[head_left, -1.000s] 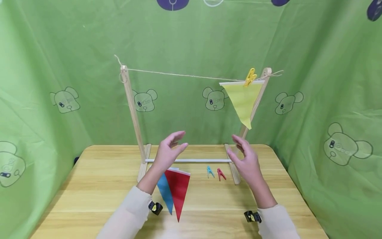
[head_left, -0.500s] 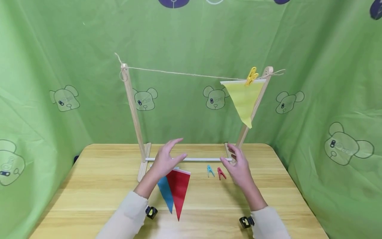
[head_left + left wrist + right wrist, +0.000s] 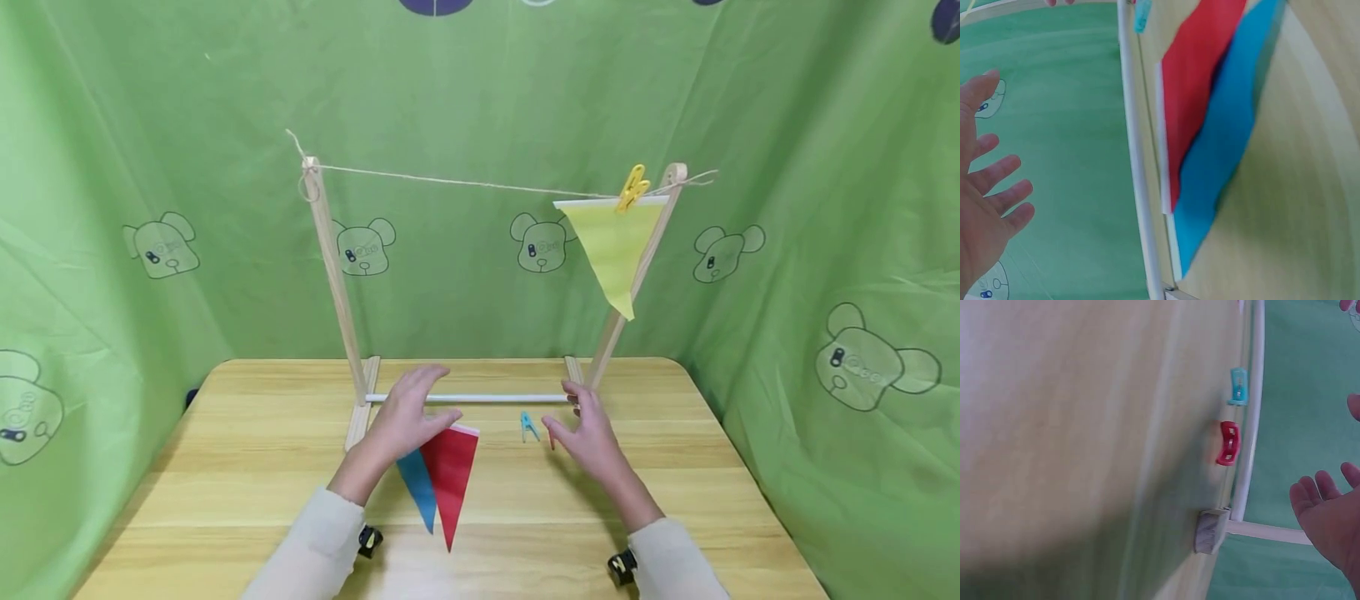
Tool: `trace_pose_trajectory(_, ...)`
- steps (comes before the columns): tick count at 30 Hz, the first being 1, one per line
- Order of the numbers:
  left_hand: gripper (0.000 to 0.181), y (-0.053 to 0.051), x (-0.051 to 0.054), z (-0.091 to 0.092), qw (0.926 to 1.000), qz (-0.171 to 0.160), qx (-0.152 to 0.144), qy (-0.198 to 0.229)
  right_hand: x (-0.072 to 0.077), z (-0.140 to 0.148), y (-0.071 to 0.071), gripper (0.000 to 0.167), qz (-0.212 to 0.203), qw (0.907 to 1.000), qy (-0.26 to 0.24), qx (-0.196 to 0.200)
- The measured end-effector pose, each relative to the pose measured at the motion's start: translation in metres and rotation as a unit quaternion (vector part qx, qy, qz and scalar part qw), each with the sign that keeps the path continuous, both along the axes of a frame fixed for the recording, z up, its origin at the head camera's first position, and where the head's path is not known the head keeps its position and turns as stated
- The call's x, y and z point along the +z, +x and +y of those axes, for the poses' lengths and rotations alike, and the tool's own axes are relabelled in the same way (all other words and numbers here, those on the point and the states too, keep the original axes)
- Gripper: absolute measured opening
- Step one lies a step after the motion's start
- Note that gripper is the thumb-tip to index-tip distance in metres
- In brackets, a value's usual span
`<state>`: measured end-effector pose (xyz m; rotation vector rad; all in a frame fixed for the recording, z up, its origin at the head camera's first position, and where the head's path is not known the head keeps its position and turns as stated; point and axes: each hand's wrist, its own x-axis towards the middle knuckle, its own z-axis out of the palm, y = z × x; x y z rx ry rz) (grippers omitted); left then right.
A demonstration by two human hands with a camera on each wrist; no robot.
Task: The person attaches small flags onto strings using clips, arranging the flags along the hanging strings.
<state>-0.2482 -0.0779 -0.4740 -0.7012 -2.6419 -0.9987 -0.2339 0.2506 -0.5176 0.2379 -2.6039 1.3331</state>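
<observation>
Over the top of the red pennant [image 3: 452, 475] and the blue pennant [image 3: 418, 487], my left hand [image 3: 405, 421] hovers with thumb and fingers apart, holding nothing. In the left wrist view the red pennant [image 3: 1194, 94] partly overlaps the blue pennant [image 3: 1222, 150]. My right hand [image 3: 588, 433], also holding nothing, is above the table by the red clothespin [image 3: 1229, 444], hiding most of it in the head view. Just left of that lies a light blue clothespin [image 3: 528, 426]. A yellow clothespin [image 3: 633, 189] holds a yellow pennant [image 3: 613, 250] on the string [image 3: 450, 179].
The string runs between a left wooden post [image 3: 335, 283] and a right wooden post [image 3: 651, 250]. A white rod [image 3: 487, 398] joins their feet low across the table [image 3: 510, 533]. Green printed cloth [image 3: 450, 100] surrounds the back and sides.
Both hands have lowered toward the table. My left hand has come over the pennants' top edge, and the right has moved left toward the red clothespin.
</observation>
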Motion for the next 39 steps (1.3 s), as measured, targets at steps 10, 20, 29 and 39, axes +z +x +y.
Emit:
trace_pose_trajectory(10, 0.076, 0.003, -0.016, -0.01, 0.9954, -0.007, 0.007, -0.095, -0.015, -0.003, 0.002, 0.084, -0.053, 0.9974, 0.048, 0.006)
trace_pose_trajectory(20, 0.08, 0.002, -0.031, -0.018, 0.9941, -0.039, 0.017, -0.1, -0.023, -0.003, 0.0, 0.091, -0.097, 0.9922, 0.078, 0.005)
trace_pose_trajectory(29, 0.08, -0.005, -0.05, -0.019, 0.993, -0.061, 0.036, -0.095, -0.026, 0.002, -0.002, 0.087, -0.106, 0.9885, 0.108, 0.005)
trace_pose_trajectory(39, 0.068, -0.011, -0.065, -0.021, 0.992, -0.08, 0.06, -0.077, -0.027, -0.001, -0.003, 0.078, -0.104, 0.9802, 0.168, -0.015)
